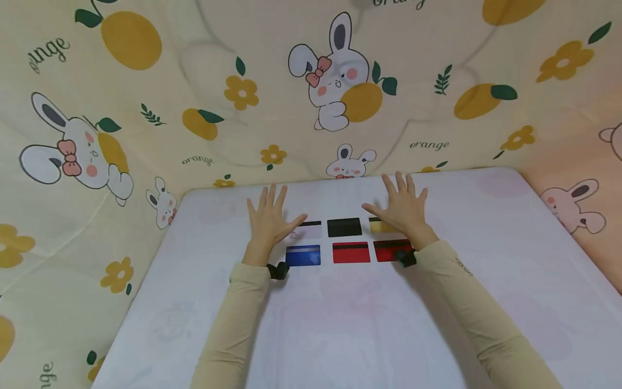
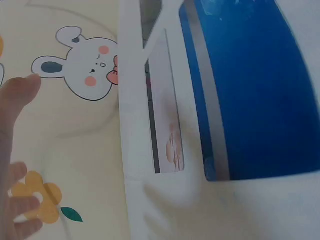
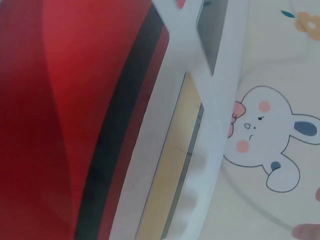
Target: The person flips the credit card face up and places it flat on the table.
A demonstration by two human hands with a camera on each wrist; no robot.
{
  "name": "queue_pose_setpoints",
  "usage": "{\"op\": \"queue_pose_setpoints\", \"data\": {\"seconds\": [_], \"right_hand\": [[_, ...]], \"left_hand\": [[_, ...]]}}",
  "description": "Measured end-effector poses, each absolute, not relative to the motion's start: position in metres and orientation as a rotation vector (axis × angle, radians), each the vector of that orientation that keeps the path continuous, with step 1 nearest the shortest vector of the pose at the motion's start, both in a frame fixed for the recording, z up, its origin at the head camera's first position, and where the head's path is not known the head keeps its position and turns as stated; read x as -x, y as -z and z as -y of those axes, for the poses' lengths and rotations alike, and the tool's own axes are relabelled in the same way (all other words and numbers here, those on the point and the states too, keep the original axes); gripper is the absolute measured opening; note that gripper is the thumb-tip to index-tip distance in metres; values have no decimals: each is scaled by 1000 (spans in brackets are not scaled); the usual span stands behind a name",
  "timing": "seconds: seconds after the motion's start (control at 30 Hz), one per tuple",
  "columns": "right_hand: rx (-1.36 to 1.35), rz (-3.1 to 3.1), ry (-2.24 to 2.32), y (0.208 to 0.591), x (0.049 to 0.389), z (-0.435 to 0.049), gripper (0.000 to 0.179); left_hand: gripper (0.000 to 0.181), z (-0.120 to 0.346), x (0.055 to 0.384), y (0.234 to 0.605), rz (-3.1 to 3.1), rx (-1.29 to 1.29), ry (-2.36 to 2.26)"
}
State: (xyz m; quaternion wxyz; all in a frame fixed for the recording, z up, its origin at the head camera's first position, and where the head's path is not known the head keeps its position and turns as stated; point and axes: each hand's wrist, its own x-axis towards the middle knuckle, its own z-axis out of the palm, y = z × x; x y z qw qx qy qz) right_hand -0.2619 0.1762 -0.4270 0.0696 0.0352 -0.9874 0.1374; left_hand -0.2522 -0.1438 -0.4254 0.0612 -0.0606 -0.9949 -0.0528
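Observation:
My left hand [image 1: 269, 219], fingers spread and straight, is over the far left of two rows of cards. Its thumb overlaps the pale pink card [image 1: 311, 231], and it holds nothing. To the right, my right hand [image 1: 404, 210] is likewise spread and partly hides the gold card [image 1: 381, 226]. Between them lies a black card [image 1: 344, 227]. The nearer row has a blue card [image 1: 303, 256], a red card [image 1: 351, 253] and another red card [image 1: 386, 252] partly behind the right wrist. Whether either hand touches the table cannot be told.
The cards lie on a white table [image 1: 330, 324] with rounded far corners. Behind it and along its sides hangs a cream cloth [image 1: 286, 32] printed with rabbits and oranges. A small black wrist camera [image 1: 278, 270] sits at the left wrist, another [image 1: 406, 258] at the right.

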Motion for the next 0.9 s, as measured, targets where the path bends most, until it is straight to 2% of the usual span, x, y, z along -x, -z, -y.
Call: {"op": "queue_pose_setpoints", "data": {"seconds": [0.2, 0.43, 0.9], "right_hand": [[-173, 2881, -775, 425, 259, -172, 78], [-271, 2919, -1038, 433, 261, -165, 70], [-415, 2912, -1380, 455, 265, -140, 55]], "left_hand": [[81, 150, 251, 426, 2915, 335, 412], [76, 164, 250, 436, 2870, 486, 928], [67, 185, 258, 460, 2893, 505, 1314]]}}
